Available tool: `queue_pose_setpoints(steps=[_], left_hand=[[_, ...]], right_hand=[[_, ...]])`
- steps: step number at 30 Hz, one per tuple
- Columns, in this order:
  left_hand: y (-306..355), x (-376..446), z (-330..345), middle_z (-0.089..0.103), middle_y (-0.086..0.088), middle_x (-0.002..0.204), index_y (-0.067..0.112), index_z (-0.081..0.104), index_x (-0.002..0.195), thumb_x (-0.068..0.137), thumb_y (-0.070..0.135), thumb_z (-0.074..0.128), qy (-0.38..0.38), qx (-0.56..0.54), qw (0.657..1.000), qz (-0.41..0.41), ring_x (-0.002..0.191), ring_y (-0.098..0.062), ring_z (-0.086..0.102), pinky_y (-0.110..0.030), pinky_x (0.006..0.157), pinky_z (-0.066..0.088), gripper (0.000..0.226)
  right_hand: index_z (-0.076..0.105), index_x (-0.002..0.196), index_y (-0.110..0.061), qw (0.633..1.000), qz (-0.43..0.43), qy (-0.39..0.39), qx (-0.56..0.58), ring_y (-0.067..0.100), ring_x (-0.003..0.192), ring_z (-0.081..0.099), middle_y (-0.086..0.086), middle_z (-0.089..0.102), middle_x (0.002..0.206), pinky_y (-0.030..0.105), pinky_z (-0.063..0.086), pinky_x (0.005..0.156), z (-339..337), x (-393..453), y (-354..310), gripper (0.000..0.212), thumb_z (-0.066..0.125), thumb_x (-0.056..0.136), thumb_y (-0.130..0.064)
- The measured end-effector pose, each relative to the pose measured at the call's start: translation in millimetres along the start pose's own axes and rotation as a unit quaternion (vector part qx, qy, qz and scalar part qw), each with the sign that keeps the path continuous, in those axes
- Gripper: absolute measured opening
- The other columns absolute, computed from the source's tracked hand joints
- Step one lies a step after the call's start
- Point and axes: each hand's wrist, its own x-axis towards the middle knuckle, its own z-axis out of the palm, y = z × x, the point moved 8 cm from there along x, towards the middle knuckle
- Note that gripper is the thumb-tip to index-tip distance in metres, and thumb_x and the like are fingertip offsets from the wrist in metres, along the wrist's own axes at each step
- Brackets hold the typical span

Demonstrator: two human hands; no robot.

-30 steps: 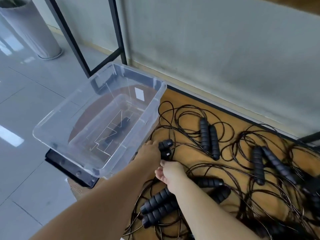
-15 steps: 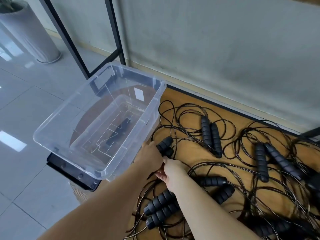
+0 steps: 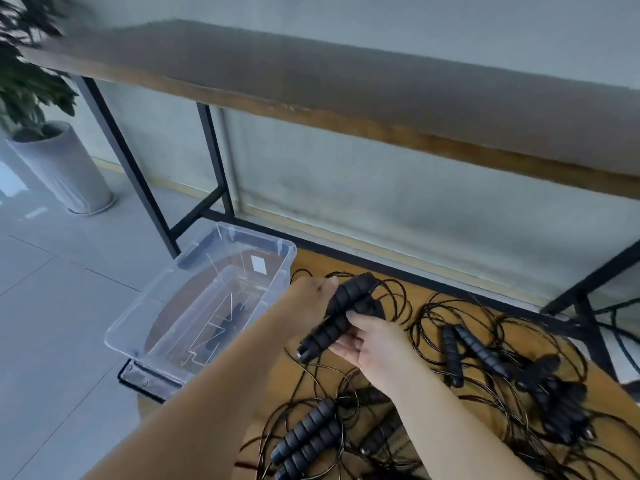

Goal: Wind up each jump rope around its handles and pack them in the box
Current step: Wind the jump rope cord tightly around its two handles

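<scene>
Two black ribbed jump rope handles (image 3: 337, 315) are lifted together above the wooden surface, their thin black cord trailing down into the tangle. My left hand (image 3: 313, 295) grips their upper part and my right hand (image 3: 369, 341) holds them from below, fingers curled round them. A clear plastic box (image 3: 145, 317) stands at the left, just beside my left hand, with nothing but a small dark shape showing through its bottom. More black handles lie loose: a pair near the front (image 3: 306, 439) and a pair to the right (image 3: 464, 351).
Tangled black cords (image 3: 433, 393) and several further handles (image 3: 557, 400) cover the wooden surface at right. A black-framed bench with a wooden top (image 3: 346, 95) stands against the wall behind. A potted plant in a grey planter (image 3: 65, 168) stands on the tiled floor at left.
Both hands have lifted the pair of handles off the wooden surface and hold them up together. The view has tilted upward, showing the bench top.
</scene>
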Motion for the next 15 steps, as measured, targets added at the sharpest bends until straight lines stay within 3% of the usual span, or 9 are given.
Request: queue_pose_setpoints(steps=[3,6,8,11,13,15], left_hand=[[31,-19,-2,0.066,-0.004,0.084,0.022,0.061,0.085,0.104,0.038,0.044,-0.026,-0.054,0.998,0.025,0.084,-0.021,0.062,-0.028,0.076,0.048,0.031],[58,-35,-3,0.07,0.004,0.087,0.022,0.068,0.094,0.097,0.042,0.057,-0.052,-0.103,0.993,0.037,0.078,-0.005,0.066,-0.015,0.064,0.05,0.023],[76,-44,-3,0.074,0.002,0.094,0.022,0.07,0.099,0.09,0.049,0.064,-0.065,-0.117,0.99,0.04,0.088,-0.01,0.069,-0.023,0.079,0.056,0.03],[100,-59,-1,0.072,-0.003,0.105,0.02,0.066,0.106,0.083,0.06,0.065,-0.085,-0.141,0.985,0.044,0.101,-0.019,0.068,-0.041,0.1,0.051,0.045],[115,-67,1,0.072,-0.008,0.105,0.014,0.062,0.109,0.089,0.057,0.06,-0.114,-0.145,0.981,0.055,0.098,-0.022,0.068,-0.041,0.1,0.051,0.047],[126,-77,1,0.071,-0.014,0.105,0.013,0.058,0.115,0.088,0.063,0.057,-0.138,-0.133,0.98,0.047,0.09,-0.024,0.069,-0.041,0.089,0.055,0.057]], right_hand=[[0.057,0.121,0.0,0.999,-0.024,-0.026,0.007,0.035,0.105,0.066,0.025,0.068,0.111,0.05,0.056,0.084,1,-30,-27,0.025,0.055,0.097,-0.001],[0.059,0.114,0.002,0.997,-0.051,-0.059,0.021,0.035,0.103,0.067,0.023,0.072,0.1,0.052,0.053,0.091,2,-61,-51,0.019,0.055,0.096,-0.001],[0.06,0.113,0.004,0.995,-0.066,-0.071,0.036,0.036,0.103,0.067,0.024,0.073,0.099,0.053,0.052,0.091,0,-79,-64,0.019,0.052,0.097,0.0],[0.056,0.121,0.005,0.99,-0.083,-0.093,0.06,0.037,0.105,0.067,0.027,0.067,0.114,0.051,0.054,0.09,-1,-100,-83,0.025,0.045,0.099,0.001],[0.055,0.124,0.005,0.989,-0.092,-0.109,0.051,0.037,0.106,0.067,0.027,0.065,0.119,0.051,0.054,0.09,0,-110,-94,0.027,0.044,0.1,0.001],[0.056,0.127,0.002,0.987,-0.101,-0.124,0.024,0.036,0.107,0.068,0.023,0.065,0.122,0.049,0.052,0.096,-1,-120,-101,0.029,0.046,0.1,-0.003]])
